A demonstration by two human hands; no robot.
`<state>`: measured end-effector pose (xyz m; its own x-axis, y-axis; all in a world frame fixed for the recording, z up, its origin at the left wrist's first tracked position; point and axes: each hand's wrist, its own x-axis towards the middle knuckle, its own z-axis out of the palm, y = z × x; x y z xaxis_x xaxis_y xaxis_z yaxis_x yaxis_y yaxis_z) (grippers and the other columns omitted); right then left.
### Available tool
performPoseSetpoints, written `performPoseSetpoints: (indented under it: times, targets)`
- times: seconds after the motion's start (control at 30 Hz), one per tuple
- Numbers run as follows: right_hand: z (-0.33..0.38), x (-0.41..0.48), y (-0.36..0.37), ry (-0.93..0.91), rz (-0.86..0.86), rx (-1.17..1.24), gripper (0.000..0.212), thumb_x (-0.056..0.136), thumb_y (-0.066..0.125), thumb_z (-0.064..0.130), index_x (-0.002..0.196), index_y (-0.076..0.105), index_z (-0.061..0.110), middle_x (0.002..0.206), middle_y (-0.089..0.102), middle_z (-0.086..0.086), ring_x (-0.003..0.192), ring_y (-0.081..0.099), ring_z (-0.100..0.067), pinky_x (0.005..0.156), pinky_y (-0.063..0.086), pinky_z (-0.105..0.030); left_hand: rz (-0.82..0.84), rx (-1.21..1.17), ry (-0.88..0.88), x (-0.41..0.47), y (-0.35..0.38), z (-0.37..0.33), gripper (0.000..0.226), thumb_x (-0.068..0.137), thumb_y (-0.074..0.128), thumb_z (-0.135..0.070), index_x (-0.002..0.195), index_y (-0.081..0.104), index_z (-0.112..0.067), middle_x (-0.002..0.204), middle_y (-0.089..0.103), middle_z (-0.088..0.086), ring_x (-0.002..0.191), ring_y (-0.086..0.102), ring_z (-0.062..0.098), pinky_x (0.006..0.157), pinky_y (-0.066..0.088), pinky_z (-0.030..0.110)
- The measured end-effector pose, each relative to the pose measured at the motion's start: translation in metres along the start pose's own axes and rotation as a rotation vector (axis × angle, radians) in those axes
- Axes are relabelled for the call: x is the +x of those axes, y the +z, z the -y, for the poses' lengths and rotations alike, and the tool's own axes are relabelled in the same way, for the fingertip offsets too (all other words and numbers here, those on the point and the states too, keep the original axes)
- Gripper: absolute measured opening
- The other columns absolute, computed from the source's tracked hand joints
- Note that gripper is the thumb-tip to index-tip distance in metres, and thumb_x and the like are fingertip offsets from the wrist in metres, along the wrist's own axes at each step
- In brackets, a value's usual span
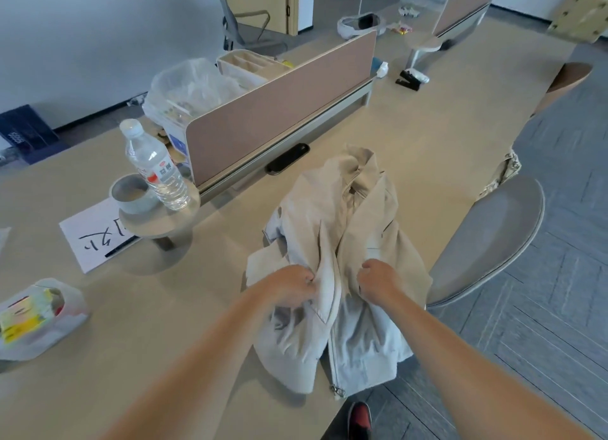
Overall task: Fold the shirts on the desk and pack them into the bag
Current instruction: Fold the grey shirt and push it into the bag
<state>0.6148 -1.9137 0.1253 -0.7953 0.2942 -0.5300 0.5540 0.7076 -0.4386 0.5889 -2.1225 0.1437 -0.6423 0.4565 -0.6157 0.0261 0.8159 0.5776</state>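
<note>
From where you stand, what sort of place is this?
Probably an open-plan office: a long shared desk, a low divider screen standing on it, and a grey chair beside it.

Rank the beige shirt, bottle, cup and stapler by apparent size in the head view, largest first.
1. beige shirt
2. bottle
3. cup
4. stapler, which lies much farther from the camera, so part of its small look is distance; its rank against the cup is unsure.

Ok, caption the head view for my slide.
Left hand and right hand grip a beige shirt atop a grey zip-up garment on the desk.
</note>
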Motion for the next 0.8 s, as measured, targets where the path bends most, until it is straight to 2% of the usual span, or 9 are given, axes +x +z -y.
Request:
performPoseSetpoints:
  times: [0.07, 0.13, 0.27, 0.4, 0.5, 0.57, 0.67, 0.77, 0.8]
  targets:
    - [0.009, 0.002, 0.000, -0.018, -0.081, 0.101, 0.042, 0.096, 0.048, 0.022, 0.137, 0.055, 0.015, 0.135, 0.056, -0.009, 0.115, 0.059, -0.028, 0.090, 0.050, -0.034, -0.104, -0.036, -0.035, 0.010, -0.002, 0.008, 0.019, 0.084, 0.043, -0.022, 0.065, 0.046, -0.020, 0.064, 0.045, 0.000, 0.059, 0.039, 0.017, 0.061, 0.039, 0.042]
    - [0.021, 0.005, -0.001, -0.095, -0.106, 0.089, 0.044, 0.096, 0.046, 0.027, 0.139, 0.052, 0.020, 0.138, 0.052, -0.004, 0.117, 0.058, -0.027, 0.093, 0.053, -0.042, -0.239, -0.064, -0.091, 0.019, -0.013, 0.013, 0.024, 0.086, 0.041, -0.020, 0.074, 0.062, -0.023, 0.071, 0.063, -0.003, 0.059, 0.051, 0.016, 0.063, 0.048, 0.038]
    - [0.052, 0.029, 0.005, -0.229, -0.078, 0.069, 0.045, 0.097, 0.048, 0.029, 0.142, 0.050, 0.022, 0.145, 0.048, -0.001, 0.129, 0.049, -0.025, 0.103, 0.045, -0.040, -0.479, -0.214, -0.188, 0.039, -0.041, 0.031, 0.021, 0.087, 0.041, -0.015, 0.075, 0.058, -0.020, 0.074, 0.059, -0.001, 0.062, 0.054, 0.022, 0.062, 0.048, 0.035]
    - [0.088, 0.062, 0.021, -0.350, -0.023, 0.060, 0.043, 0.095, 0.053, 0.031, 0.138, 0.054, 0.026, 0.145, 0.047, 0.001, 0.126, 0.051, -0.023, 0.097, 0.045, -0.037, -0.470, -0.430, -0.355, 0.051, -0.054, 0.056, 0.029, 0.097, 0.046, -0.018, 0.122, 0.061, -0.019, 0.088, 0.066, 0.001, 0.069, 0.072, 0.027, 0.082, 0.060, 0.048]
    - [0.108, 0.075, 0.039, -0.339, 0.032, -0.004, 0.036, 0.089, 0.054, 0.027, 0.125, 0.051, 0.023, 0.122, 0.055, -0.006, 0.101, 0.058, -0.029, 0.080, 0.051, -0.038, -0.375, -0.522, -0.489, 0.048, -0.051, 0.059, 0.052, 0.096, 0.045, -0.011, 0.147, 0.038, -0.017, 0.105, 0.063, 0.006, 0.068, 0.075, 0.029, 0.077, 0.062, 0.043]
    - [0.114, 0.081, 0.056, -0.314, 0.034, -0.025, 0.038, 0.086, 0.051, 0.023, 0.123, 0.043, 0.019, 0.119, 0.055, -0.011, 0.096, 0.058, -0.033, 0.069, 0.046, -0.036, -0.358, -0.639, -0.535, 0.051, -0.042, 0.067, 0.056, 0.095, 0.050, -0.010, 0.149, 0.033, -0.013, 0.097, 0.059, 0.008, 0.068, 0.075, 0.032, 0.073, 0.063, 0.043]
    - [0.121, 0.084, 0.073, -0.253, 0.039, 0.000, 0.054, 0.086, 0.057, 0.026, 0.135, 0.036, 0.018, 0.134, 0.047, -0.015, 0.093, 0.057, -0.032, 0.057, 0.035, -0.032, -0.422, -0.738, -0.558, 0.058, -0.031, 0.083, 0.046, 0.089, 0.051, -0.004, 0.132, 0.039, -0.014, 0.093, 0.062, 0.018, 0.062, 0.070, 0.033, 0.067, 0.062, 0.045]
    - [0.122, 0.078, 0.085, -0.246, 0.110, -0.117, 0.081, 0.081, 0.073, 0.048, 0.142, 0.030, 0.020, 0.141, 0.036, -0.014, 0.097, 0.058, -0.031, 0.063, 0.039, -0.034, -0.489, -0.663, -0.598, 0.061, -0.028, 0.091, 0.005, 0.082, 0.052, -0.001, 0.084, 0.051, -0.006, 0.060, 0.058, 0.014, 0.055, 0.058, 0.028, 0.062, 0.054, 0.038]
    - [0.120, 0.077, 0.090, -0.243, 0.126, -0.214, 0.083, 0.080, 0.075, 0.049, 0.143, 0.028, 0.020, 0.143, 0.032, -0.014, 0.097, 0.059, -0.031, 0.062, 0.040, -0.034, -0.482, -0.612, -0.606, 0.061, -0.027, 0.093, 0.012, 0.082, 0.054, -0.003, 0.071, 0.053, -0.005, 0.053, 0.055, 0.011, 0.053, 0.057, 0.028, 0.060, 0.051, 0.034]
